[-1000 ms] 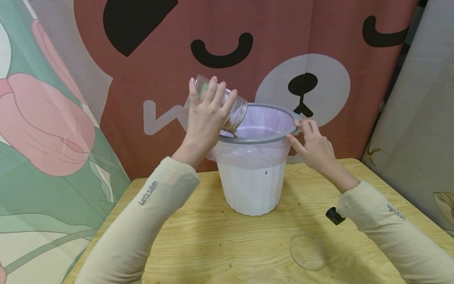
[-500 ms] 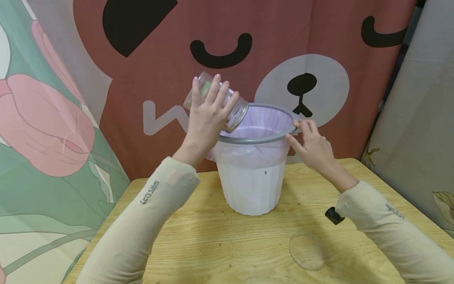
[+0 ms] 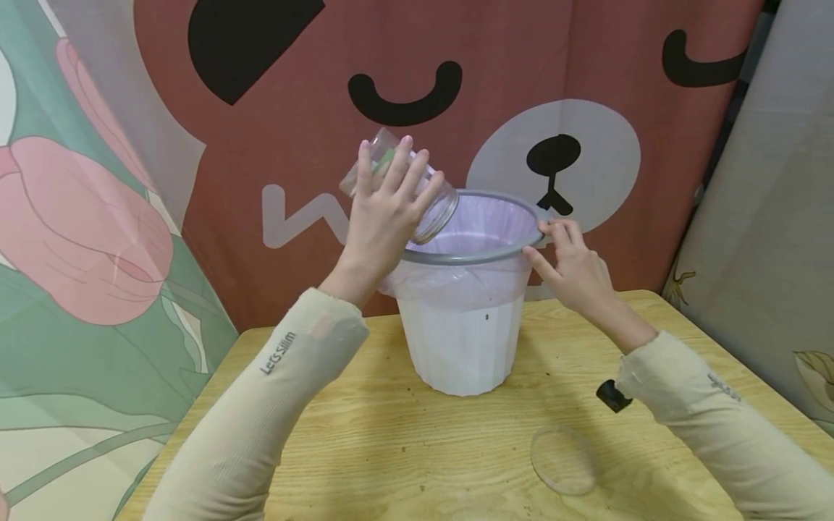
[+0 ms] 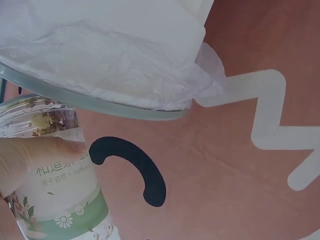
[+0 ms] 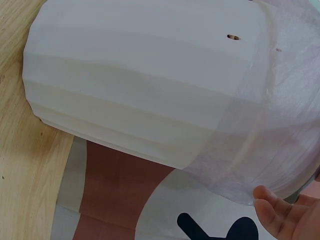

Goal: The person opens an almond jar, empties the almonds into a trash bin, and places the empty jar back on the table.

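In the head view, my left hand grips a clear jar tipped on its side, its mouth down over the left part of the trash can. The left wrist view shows a green and white label on the jar, with brown residue near its neck and my thumb across it. The can is white, with a grey rim ring and a thin lilac bag folded over its edge. My right hand holds the rim at the right; in the right wrist view its fingertips are at the bag's edge.
A clear round disc, like a lid, lies on the wooden table at the front right. Small dark crumbs are scattered on the wood, and one sticks to the can's wall. A printed curtain hangs close behind.
Brown bits at the jar's mouth a second ago no longer show there. My left hand and the jar have shifted slightly up and right. The right hand stays on the rim.
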A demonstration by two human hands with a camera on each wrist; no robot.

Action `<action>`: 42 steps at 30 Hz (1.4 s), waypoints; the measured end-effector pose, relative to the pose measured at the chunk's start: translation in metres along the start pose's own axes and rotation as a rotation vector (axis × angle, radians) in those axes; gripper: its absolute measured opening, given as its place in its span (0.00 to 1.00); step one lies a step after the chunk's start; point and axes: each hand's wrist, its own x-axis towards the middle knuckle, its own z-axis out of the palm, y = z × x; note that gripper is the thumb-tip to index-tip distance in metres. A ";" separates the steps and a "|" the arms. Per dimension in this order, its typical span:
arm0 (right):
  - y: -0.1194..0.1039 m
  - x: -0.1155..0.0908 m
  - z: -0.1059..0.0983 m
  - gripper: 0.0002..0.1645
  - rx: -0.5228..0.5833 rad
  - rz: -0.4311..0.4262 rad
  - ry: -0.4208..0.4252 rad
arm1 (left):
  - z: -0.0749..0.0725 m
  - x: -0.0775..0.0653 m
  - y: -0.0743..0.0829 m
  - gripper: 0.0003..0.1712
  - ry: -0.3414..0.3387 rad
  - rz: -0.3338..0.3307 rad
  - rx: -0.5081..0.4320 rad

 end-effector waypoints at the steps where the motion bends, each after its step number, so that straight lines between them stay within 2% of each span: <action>1: 0.000 0.000 0.000 0.37 0.000 0.000 0.000 | 0.000 0.000 0.000 0.27 -0.005 0.011 0.009; 5: 0.000 0.000 0.001 0.37 0.000 0.000 0.002 | 0.001 0.000 -0.001 0.28 -0.018 0.050 0.040; 9: 0.001 0.000 0.001 0.37 0.000 -0.002 0.004 | 0.003 0.000 -0.003 0.26 0.022 0.055 0.034; 12: 0.001 0.000 0.001 0.38 0.000 -0.004 0.004 | 0.004 0.001 -0.006 0.25 0.072 0.036 0.019; 18: 0.001 0.000 0.002 0.38 0.003 0.000 -0.002 | 0.001 0.002 -0.009 0.25 0.114 0.004 0.001; 23: 0.001 0.000 0.002 0.38 -0.001 0.003 -0.003 | -0.002 0.003 -0.010 0.26 0.165 -0.096 -0.027; 25: 0.000 0.000 0.003 0.38 0.001 0.001 -0.003 | -0.001 0.003 -0.009 0.26 0.157 -0.054 0.012; 30: 0.001 0.001 0.003 0.37 0.000 -0.012 0.012 | 0.007 0.001 -0.007 0.25 0.105 0.166 0.163; 32: 0.001 0.001 0.003 0.37 -0.002 -0.016 0.014 | 0.008 0.000 -0.007 0.25 0.108 0.175 0.179; 37: 0.003 0.000 0.003 0.37 -0.002 -0.008 0.006 | 0.009 0.003 -0.006 0.24 0.139 0.161 0.138; 42: 0.003 0.000 0.003 0.36 -0.002 -0.005 0.000 | 0.009 0.003 -0.004 0.25 0.102 0.168 0.131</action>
